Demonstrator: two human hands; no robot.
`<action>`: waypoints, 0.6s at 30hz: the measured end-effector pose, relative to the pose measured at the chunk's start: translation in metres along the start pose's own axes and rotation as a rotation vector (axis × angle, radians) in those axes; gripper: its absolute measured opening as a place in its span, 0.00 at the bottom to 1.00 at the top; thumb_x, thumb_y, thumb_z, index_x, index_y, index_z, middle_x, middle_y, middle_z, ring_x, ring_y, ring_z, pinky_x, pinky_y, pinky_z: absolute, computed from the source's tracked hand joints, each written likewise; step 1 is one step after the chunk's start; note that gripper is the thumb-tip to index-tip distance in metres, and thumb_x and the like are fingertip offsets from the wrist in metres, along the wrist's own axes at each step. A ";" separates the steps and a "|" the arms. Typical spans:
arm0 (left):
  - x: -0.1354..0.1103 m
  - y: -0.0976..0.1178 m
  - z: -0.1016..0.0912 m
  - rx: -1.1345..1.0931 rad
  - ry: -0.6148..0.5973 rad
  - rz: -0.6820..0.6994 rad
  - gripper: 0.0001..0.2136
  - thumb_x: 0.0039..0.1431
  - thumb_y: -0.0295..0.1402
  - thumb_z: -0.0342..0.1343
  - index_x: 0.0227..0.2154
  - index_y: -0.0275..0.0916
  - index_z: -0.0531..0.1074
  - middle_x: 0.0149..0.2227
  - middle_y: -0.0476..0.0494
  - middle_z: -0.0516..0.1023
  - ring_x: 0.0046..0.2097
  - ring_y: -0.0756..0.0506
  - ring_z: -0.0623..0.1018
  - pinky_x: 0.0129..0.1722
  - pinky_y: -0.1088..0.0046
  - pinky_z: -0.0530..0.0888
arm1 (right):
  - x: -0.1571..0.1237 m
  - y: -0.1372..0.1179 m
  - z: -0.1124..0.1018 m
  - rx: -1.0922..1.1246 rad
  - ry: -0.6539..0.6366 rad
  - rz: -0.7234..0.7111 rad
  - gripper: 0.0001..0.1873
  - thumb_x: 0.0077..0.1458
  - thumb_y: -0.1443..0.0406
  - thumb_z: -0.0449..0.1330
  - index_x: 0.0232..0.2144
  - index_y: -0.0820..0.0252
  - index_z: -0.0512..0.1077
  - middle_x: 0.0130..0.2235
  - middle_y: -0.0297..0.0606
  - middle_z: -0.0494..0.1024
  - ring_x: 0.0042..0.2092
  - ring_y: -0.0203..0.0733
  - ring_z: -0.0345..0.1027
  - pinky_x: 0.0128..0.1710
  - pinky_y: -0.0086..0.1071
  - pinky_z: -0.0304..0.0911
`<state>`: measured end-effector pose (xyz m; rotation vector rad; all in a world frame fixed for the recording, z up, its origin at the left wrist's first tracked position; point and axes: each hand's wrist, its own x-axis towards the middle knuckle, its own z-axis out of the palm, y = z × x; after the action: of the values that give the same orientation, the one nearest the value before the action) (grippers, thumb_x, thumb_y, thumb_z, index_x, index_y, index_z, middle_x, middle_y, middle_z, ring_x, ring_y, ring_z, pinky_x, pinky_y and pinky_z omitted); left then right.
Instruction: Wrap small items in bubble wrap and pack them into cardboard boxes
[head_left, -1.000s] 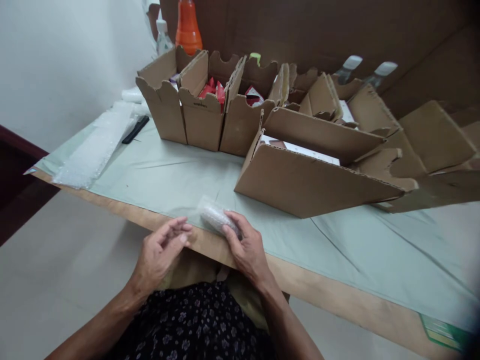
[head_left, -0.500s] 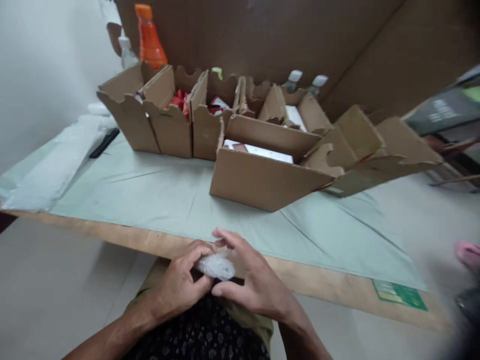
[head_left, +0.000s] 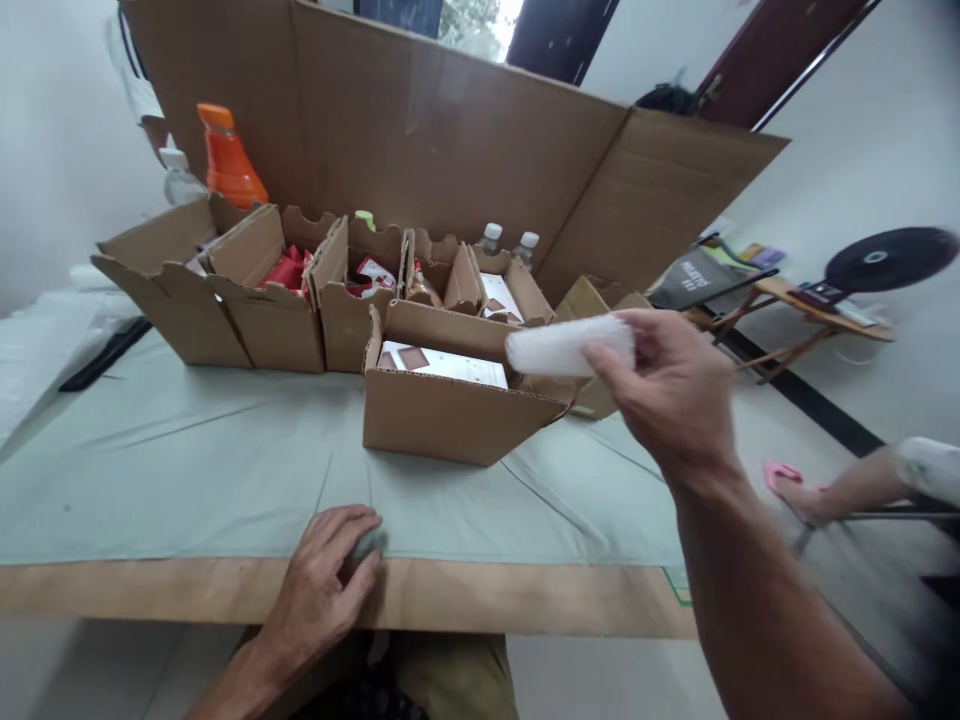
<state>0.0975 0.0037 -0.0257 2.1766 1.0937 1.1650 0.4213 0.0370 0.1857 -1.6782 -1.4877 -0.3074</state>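
Note:
My right hand (head_left: 675,395) is raised over the table's right side, its fingers pinched round a white bubble-wrapped roll (head_left: 568,346) that lies level in the air. It hovers above and to the right of the nearest open cardboard box (head_left: 442,415). My left hand (head_left: 322,585) rests at the table's near wooden edge (head_left: 525,598), fingers curled over a small grey thing that I cannot make out.
A row of open cardboard boxes (head_left: 247,320) with red packets stands behind, before a tall cardboard sheet (head_left: 420,130). An orange bottle (head_left: 227,160) is at back left. A black tool (head_left: 105,355) lies left. Another person's foot (head_left: 795,490) shows at right.
The right hand has lifted the wrapped roll from my lap up and to the right. The left hand let go of it and dropped to the table edge. The view tilted up.

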 end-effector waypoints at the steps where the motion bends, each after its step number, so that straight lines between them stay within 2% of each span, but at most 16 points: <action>1: 0.000 0.000 0.002 -0.002 0.000 0.014 0.10 0.63 0.30 0.57 0.45 0.42 0.78 0.44 0.40 0.84 0.46 0.41 0.83 0.46 0.63 0.81 | 0.011 0.000 0.005 -0.177 -0.087 -0.005 0.12 0.54 0.58 0.66 0.39 0.57 0.78 0.35 0.41 0.82 0.36 0.48 0.75 0.39 0.42 0.70; 4: 0.000 0.002 0.001 -0.030 0.014 0.030 0.09 0.63 0.28 0.56 0.43 0.42 0.78 0.41 0.41 0.84 0.43 0.42 0.84 0.43 0.65 0.82 | 0.030 -0.015 0.017 -0.624 -0.405 -0.024 0.10 0.56 0.59 0.62 0.35 0.58 0.79 0.31 0.43 0.81 0.37 0.52 0.75 0.41 0.43 0.67; 8: 0.002 0.001 -0.001 -0.050 0.036 0.065 0.09 0.63 0.28 0.56 0.43 0.43 0.77 0.40 0.42 0.85 0.42 0.42 0.84 0.43 0.65 0.82 | 0.041 -0.041 0.035 -0.838 -0.708 -0.018 0.13 0.57 0.59 0.58 0.35 0.59 0.80 0.35 0.47 0.83 0.40 0.53 0.77 0.36 0.38 0.64; 10: 0.001 -0.001 -0.001 -0.047 0.044 0.087 0.09 0.63 0.28 0.57 0.44 0.43 0.77 0.40 0.43 0.85 0.42 0.42 0.84 0.43 0.65 0.81 | 0.045 -0.043 0.042 -0.826 -0.777 -0.022 0.15 0.58 0.60 0.58 0.41 0.60 0.80 0.41 0.49 0.84 0.43 0.56 0.77 0.37 0.38 0.64; 12: 0.001 -0.001 -0.001 -0.039 0.048 0.102 0.09 0.63 0.28 0.57 0.44 0.43 0.77 0.40 0.44 0.85 0.42 0.42 0.84 0.43 0.66 0.81 | 0.049 -0.039 0.044 -0.725 -0.810 -0.020 0.17 0.58 0.63 0.57 0.47 0.60 0.79 0.44 0.48 0.84 0.45 0.54 0.77 0.38 0.37 0.65; 13: 0.001 -0.002 0.000 -0.036 0.050 0.107 0.09 0.63 0.28 0.57 0.44 0.43 0.77 0.39 0.44 0.85 0.42 0.43 0.84 0.43 0.66 0.81 | 0.051 -0.036 0.043 -0.649 -0.828 0.008 0.18 0.58 0.64 0.57 0.49 0.61 0.78 0.42 0.46 0.84 0.43 0.52 0.78 0.38 0.35 0.65; 16: 0.002 -0.001 0.000 -0.029 0.055 0.117 0.08 0.63 0.28 0.56 0.43 0.43 0.76 0.39 0.44 0.85 0.41 0.43 0.84 0.43 0.67 0.81 | 0.056 -0.029 0.034 -0.440 -0.901 0.156 0.18 0.59 0.67 0.53 0.48 0.63 0.78 0.28 0.38 0.81 0.32 0.44 0.76 0.33 0.31 0.65; 18: 0.002 -0.001 0.000 -0.025 0.056 0.124 0.08 0.64 0.28 0.56 0.43 0.42 0.76 0.39 0.45 0.85 0.41 0.43 0.84 0.42 0.67 0.80 | 0.057 -0.028 0.032 -0.436 -0.940 0.180 0.17 0.59 0.67 0.53 0.44 0.62 0.79 0.23 0.36 0.79 0.29 0.42 0.75 0.31 0.30 0.64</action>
<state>0.0974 0.0056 -0.0251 2.2325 0.9728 1.2931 0.4003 0.0976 0.2160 -2.4796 -1.9905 0.3439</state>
